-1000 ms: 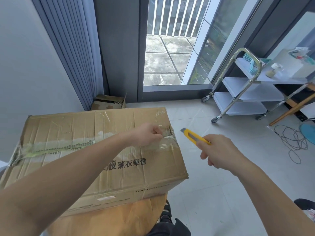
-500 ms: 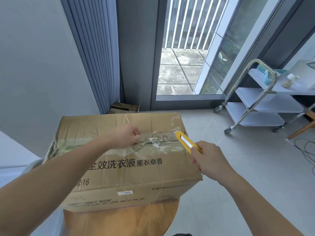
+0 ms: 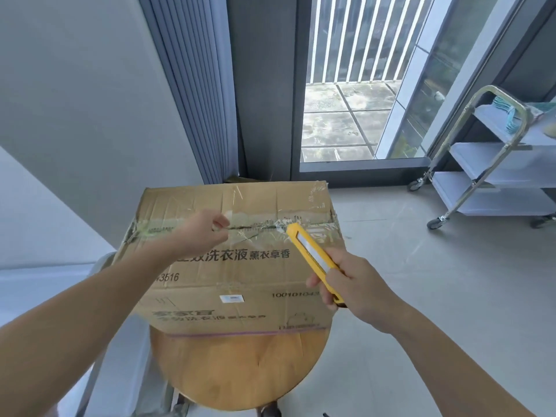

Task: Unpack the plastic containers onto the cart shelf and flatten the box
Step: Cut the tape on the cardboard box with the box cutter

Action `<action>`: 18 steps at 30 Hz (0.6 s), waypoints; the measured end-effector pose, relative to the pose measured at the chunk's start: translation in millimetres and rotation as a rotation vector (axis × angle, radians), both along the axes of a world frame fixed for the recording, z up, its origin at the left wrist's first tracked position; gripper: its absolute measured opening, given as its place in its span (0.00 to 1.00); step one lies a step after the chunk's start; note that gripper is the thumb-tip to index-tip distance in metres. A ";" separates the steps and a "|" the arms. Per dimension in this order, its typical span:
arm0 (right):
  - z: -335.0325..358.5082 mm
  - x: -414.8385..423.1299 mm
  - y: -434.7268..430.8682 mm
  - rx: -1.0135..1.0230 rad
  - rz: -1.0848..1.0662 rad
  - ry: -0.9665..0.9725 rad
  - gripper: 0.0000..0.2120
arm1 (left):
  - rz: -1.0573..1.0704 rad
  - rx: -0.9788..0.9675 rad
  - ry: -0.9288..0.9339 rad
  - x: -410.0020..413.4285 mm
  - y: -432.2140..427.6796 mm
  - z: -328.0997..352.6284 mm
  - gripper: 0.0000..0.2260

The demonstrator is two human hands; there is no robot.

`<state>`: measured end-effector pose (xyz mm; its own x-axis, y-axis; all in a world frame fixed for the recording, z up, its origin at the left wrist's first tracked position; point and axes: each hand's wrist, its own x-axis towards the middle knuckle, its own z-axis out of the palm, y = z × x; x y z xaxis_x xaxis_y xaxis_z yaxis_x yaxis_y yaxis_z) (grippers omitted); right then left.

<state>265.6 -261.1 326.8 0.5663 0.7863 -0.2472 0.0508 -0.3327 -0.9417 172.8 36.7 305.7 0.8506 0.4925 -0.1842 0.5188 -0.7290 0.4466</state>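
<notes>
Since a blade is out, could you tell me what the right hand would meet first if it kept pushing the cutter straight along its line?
Most likely the taped seam on the cardboard box; the yellow cutter in the right hand points there, tip seemingly touching it already.

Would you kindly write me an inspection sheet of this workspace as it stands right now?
Surface: round wooden table, carrying the box.
Job's things: cardboard box with flaps closed, top seam tape torn; cart with bare middle and lower shelves; containers not seen.
Clutter: small carton behind the box; teal cloth on the cart top.
Grippers: left hand pinching tape at the seam; right hand gripping yellow utility knife, tip at the seam.
Cables: nothing seen.
Surroundings: tiled floor, glass balcony door, pleated curtain.
</notes>
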 end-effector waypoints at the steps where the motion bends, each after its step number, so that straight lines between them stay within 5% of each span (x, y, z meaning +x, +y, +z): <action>1: -2.2 -3.9 0.3 0.028 0.006 0.031 0.17 | 0.008 0.014 0.012 -8.2 -0.2 1.1 0.13; 8: -41.4 -42.2 0.6 -0.028 0.139 0.091 0.19 | 0.037 0.067 0.103 -51.9 11.7 10.5 0.16; 18: -132.0 -82.2 33.4 -0.311 0.308 -0.304 0.18 | 0.061 0.105 0.052 -50.9 36.8 -13.8 0.22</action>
<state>183.4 -227.7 194.8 0.4029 0.8431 -0.3561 0.4455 -0.5206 -0.7284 121.9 73.6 292.0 0.8092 0.5617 -0.1722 0.5840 -0.7367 0.3409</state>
